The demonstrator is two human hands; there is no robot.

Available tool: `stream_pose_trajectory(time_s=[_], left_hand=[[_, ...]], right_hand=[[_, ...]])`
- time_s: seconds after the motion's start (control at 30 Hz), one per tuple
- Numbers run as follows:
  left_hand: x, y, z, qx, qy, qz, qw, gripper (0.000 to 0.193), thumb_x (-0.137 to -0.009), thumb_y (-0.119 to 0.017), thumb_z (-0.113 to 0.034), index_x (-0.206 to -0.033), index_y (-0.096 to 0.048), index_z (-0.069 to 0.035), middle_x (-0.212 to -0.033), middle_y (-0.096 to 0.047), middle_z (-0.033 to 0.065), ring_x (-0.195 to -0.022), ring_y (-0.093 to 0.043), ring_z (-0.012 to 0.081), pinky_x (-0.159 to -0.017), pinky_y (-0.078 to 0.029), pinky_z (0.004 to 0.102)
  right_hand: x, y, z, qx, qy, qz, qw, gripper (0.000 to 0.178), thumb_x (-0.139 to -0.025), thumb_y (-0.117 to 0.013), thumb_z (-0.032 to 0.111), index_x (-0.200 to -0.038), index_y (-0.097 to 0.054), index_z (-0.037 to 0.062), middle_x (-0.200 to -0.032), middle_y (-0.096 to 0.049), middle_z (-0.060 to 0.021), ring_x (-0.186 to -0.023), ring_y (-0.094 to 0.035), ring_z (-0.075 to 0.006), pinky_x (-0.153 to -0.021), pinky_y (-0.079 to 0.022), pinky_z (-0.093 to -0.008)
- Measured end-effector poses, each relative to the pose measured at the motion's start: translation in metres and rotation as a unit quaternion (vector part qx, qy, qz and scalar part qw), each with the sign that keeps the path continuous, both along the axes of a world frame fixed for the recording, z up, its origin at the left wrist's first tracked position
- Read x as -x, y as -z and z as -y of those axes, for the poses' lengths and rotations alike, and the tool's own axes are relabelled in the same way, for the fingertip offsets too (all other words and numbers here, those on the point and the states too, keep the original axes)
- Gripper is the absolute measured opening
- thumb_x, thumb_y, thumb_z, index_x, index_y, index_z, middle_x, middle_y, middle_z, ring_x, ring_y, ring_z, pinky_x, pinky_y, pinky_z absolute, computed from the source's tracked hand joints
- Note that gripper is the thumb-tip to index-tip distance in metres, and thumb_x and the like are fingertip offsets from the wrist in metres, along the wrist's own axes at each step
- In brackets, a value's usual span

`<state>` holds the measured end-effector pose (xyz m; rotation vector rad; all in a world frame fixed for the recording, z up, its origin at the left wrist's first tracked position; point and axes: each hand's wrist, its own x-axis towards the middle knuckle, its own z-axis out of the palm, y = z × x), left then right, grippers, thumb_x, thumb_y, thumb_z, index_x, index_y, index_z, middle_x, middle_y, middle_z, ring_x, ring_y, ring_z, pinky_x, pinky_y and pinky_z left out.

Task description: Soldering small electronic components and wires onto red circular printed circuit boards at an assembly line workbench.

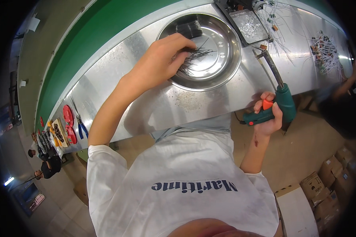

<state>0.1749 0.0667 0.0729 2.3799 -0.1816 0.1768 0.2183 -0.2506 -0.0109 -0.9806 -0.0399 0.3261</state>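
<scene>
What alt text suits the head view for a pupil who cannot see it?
A person's left hand is at thin dark strands in a round metal basin, while the right hand holds a green pistol-shaped tool with a red trigger. The basin sits on a shiny metal bench, with pliers at the left and tangled white wires at the right.

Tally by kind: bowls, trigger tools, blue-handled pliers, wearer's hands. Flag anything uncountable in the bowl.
Bowl: 1
Trigger tool: 1
Pliers: 1
Hands: 2 (left hand, right hand)
Total: 5
Left out: dark strands in the bowl, too thin and overlapped to count.
</scene>
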Motion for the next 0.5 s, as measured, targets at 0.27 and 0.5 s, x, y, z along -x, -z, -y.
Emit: stream_pose_trajectory(time_s=[0.27,0.5], left_hand=[[0.006,0.0,0.002,0.004,0.01,-0.029,1.0,0.026,-0.081,-0.059,0.002,-0.107,-0.061,-0.003,-0.097,-0.06,0.0124,-0.086,-0.06,0.0317,-0.074,-0.049,0.037],[0.011,-0.007,0.012,0.002,0.021,-0.04,0.999,0.033,-0.079,-0.063,-0.005,-0.112,-0.06,-0.003,-0.109,-0.058,0.0139,-0.1,-0.057,0.0306,-0.084,-0.049,0.0374]], right_hand=[[0.003,0.0,0.0,-0.003,0.004,-0.019,1.0,0.029,-0.085,-0.049,0.024,-0.099,-0.051,-0.0018,-0.096,-0.054,-0.0168,-0.059,-0.055,-0.0207,-0.052,-0.043,-0.0281],[0.007,0.002,0.003,-0.017,-0.008,-0.014,1.0,0.03,-0.085,-0.049,0.023,-0.102,-0.05,-0.0017,-0.097,-0.055,-0.0167,-0.06,-0.057,-0.0212,-0.051,-0.044,-0.0279]])
